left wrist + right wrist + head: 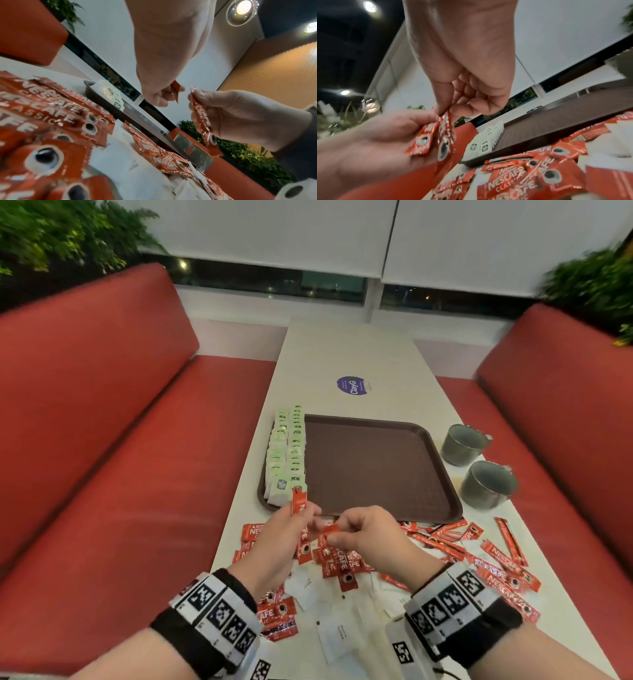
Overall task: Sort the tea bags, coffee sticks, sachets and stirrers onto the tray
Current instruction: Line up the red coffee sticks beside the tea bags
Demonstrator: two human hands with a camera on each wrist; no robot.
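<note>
Red foil in both hands right now, just short of the near rim of the tray (346, 512). The left hand (274, 546) pinches one coffee sachet (298, 501) upright between thumb and fingertips; the right hand (368, 537) has its fingers curled round a second red sachet (330, 531), the two packets almost meeting above the loose pile (337, 563) that lies against the tray's near edge. On the tray, green tea bags (287, 450) fill the left side in two overlapping rows; the rest of its floor is bare brown. White paper sachets (329, 635) sit nearer the person than the pile, and two metal cups (478, 463) stand just off the tray's right rim.

This looks like gathering sachets into one stack before laying them down. Best bet: square both packets the same way up, logos aligned, pass the right one into the left pinch, then start a row directly beside the tea bags, overlapping like them. Keep the grip light, since foil slides, and watch the tea-bag corner under the left knuckles.
</note>
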